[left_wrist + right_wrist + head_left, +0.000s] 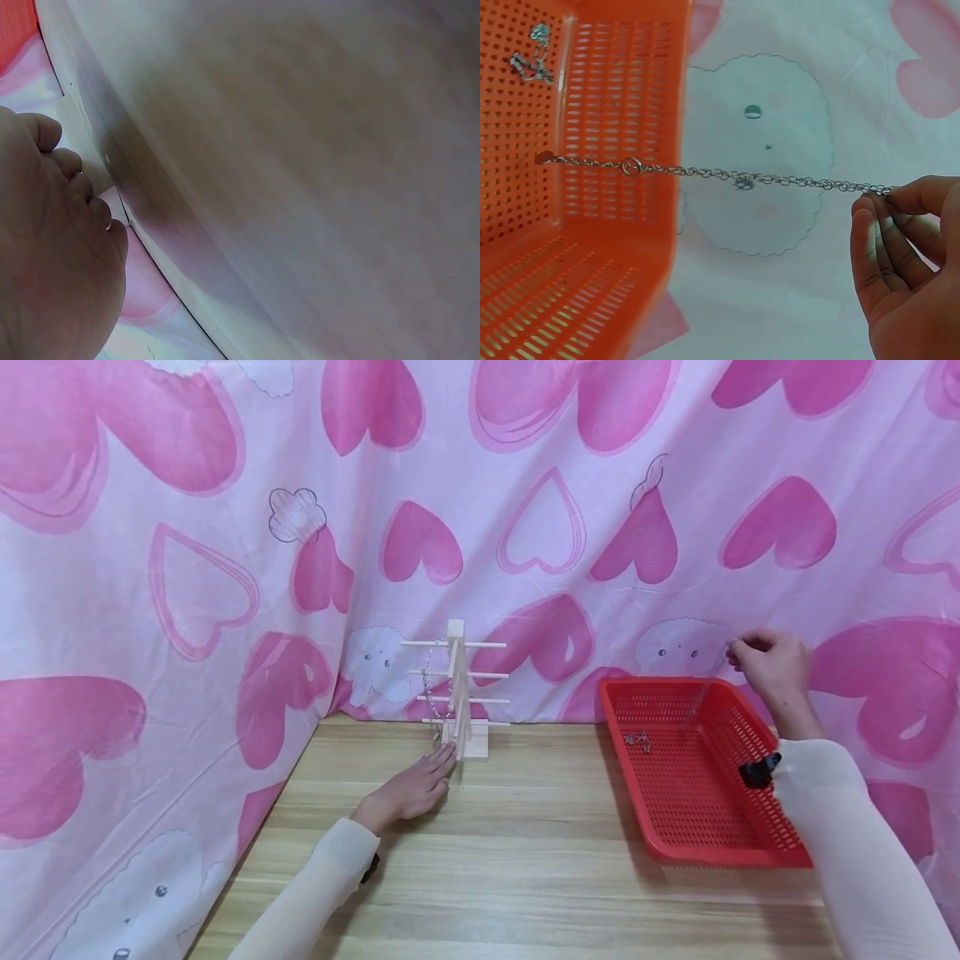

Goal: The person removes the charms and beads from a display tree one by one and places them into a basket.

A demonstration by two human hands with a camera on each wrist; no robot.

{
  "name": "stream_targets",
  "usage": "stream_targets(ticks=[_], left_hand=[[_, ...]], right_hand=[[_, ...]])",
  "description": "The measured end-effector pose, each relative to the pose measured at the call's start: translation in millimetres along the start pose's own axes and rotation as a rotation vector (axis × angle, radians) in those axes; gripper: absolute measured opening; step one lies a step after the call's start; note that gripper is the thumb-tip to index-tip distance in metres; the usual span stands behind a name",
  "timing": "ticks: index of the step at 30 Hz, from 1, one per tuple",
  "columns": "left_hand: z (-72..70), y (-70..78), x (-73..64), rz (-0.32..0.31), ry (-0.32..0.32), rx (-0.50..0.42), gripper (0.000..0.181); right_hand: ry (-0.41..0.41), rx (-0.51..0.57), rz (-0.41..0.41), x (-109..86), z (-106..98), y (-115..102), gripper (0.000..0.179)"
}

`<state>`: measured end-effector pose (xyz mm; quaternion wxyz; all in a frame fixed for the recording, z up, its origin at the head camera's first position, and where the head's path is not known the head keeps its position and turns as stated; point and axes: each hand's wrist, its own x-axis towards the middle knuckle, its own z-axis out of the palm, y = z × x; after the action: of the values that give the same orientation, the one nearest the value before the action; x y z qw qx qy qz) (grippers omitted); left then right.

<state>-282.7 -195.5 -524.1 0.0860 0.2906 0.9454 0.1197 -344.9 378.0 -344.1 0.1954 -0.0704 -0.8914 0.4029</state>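
My right hand pinches a silver chain between thumb and fingertips, raised above the far right part of the red basket. The chain hangs down doubled, with a small ring along it and a flat reddish-looking tag at its low end. At the middle back of the table stands a pale wooden rack with several crossbars. Another silver chain hangs on the rack's left side. My left hand lies with fingers extended, fingertips at the left of the rack's base.
A small silver chain heap lies in the basket's far left part, also showing in the right wrist view. Behind the table hangs a pink heart-print cloth, which also covers the left side. The table is light wood.
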Motion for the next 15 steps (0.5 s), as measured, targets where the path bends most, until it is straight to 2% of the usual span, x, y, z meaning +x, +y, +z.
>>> stream_targets(ticks=[15], left_hand=[[1.3,-0.7,1.8,-0.007,0.003,0.012,0.059]], right_hand=[[-0.052,-0.101,0.023,-2.9,16.5,32.2,0.054]])
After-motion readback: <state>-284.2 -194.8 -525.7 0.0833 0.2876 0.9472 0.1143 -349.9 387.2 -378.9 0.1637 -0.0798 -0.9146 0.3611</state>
